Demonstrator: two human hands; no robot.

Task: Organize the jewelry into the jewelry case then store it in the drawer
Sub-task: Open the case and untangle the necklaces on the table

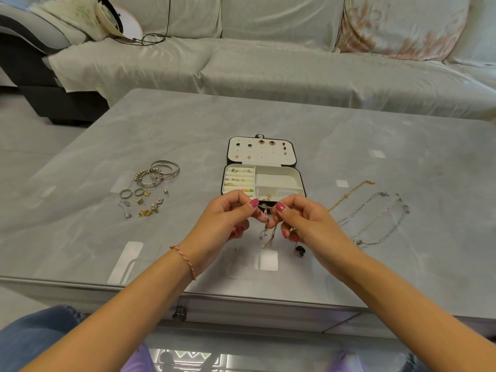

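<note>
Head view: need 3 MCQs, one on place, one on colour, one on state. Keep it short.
1. Where do the bangles lie relative to the jewelry case?
A. to its left
B. to its right
C. inside it

2. What colour is the case's lining?
A. red
B. cream white
C. blue

3. What state is the case in?
A. shut
B. lid open
C. upside down

Answers:
1 A: the bangles rest on the table left of the case, above the rings and earrings.
2 B: the compartments and the earring panel are cream white.
3 B: the lid lies back, studs showing, while the left hand and right hand pinch a dangling chain piece in front of it.
</note>
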